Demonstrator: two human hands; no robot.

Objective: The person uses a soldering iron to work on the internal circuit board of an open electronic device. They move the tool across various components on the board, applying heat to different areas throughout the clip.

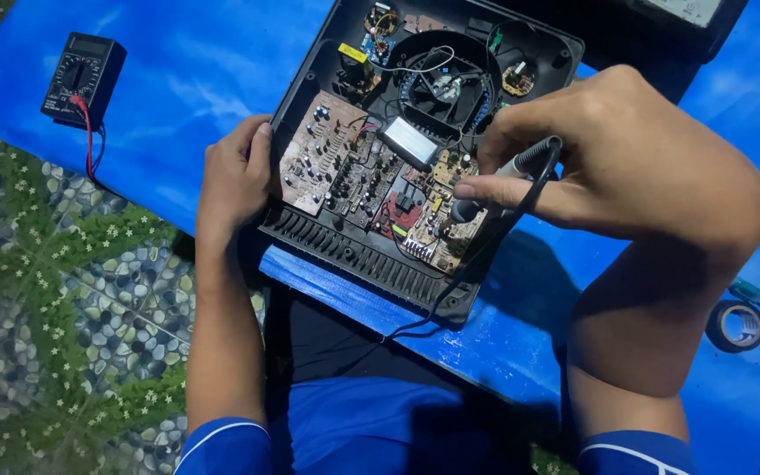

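The case (358, 255), black and ribbed along its near edge, lies open on a blue sheet (195, 79) spread over a floor with a green pebble pattern; its cover is already off, so the inside is bare. In the middle sits the board (371, 171), brown at the left and crowded with small parts, with a round black fan (443, 84) just beyond it and a small pale block between the two.

The left hand (235, 180) lies flat along the left edge of the case, fingers curled lightly over the rim and thumb against the side, gripping nothing else; it steadies the case. The right hand (617, 149) is closed in a pen grip round a dark probe (503, 180), whose tip rests down on the right part of the board, near the ribbed edge. A black lead runs from the probe over the near edge of the case and down toward the person's lap.

By the look of it, the work is in the middle: the case is opened and the board is being touched point by point, while nothing has been lifted out and the cover is not back on.

At the far left a black meter (84, 75) with a red lead lies on the sheet, well apart from the case. At the right edge lie a roll of tape (737, 325) and a dark tool beside it.
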